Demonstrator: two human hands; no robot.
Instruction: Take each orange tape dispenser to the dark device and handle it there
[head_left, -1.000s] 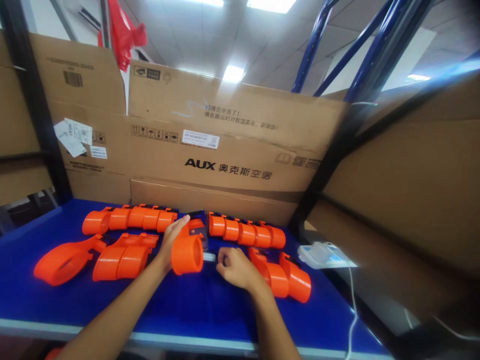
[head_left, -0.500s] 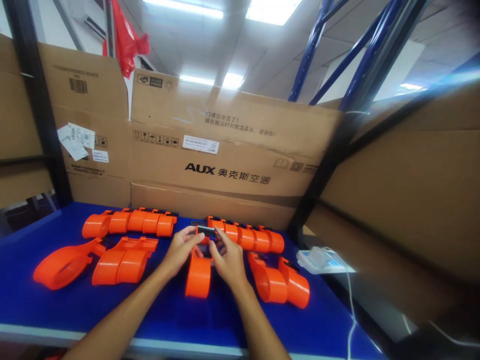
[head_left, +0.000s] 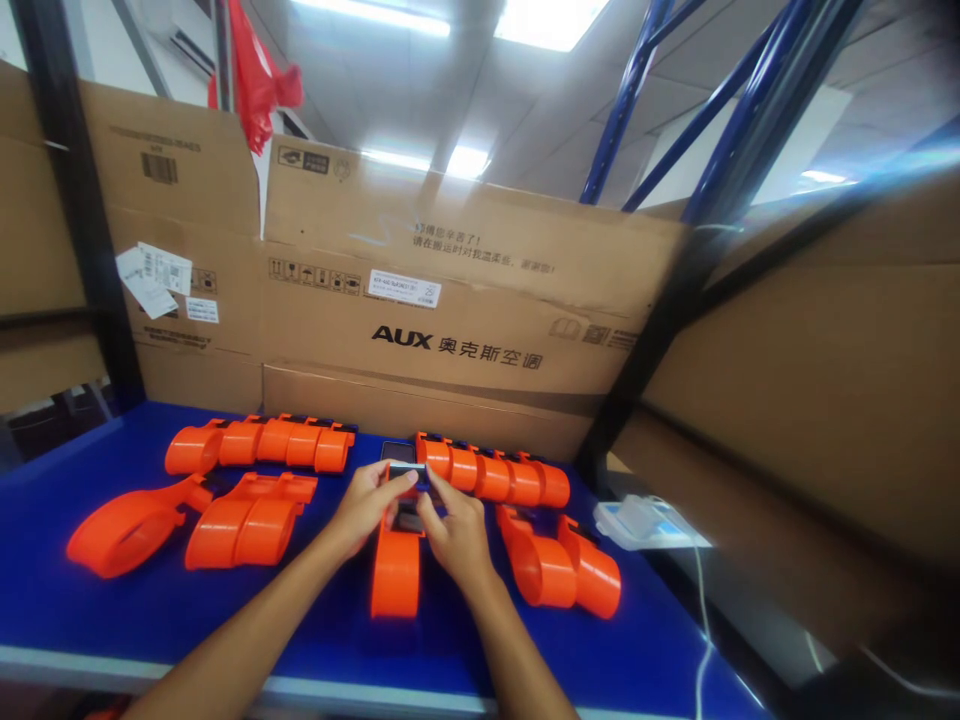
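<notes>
Bright ceiling panels [head_left: 551,10] glare overhead; the right edge is smeared and wide-angle stretched.

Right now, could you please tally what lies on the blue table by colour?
Orange plastic parts: 6, namely two ribbed rows at the back, a loop piece, a double cuff, a pair, and the one under both hands.
White devices: 1.
Total: 7.

The left hand [head_left: 365,506] and right hand [head_left: 452,528] cover the far end of the orange piece [head_left: 395,575] at the frame's centre, so the grip on the small dark part [head_left: 407,470] is unclear. The right side blurs; the white device [head_left: 637,520] there shows no detail.
</notes>
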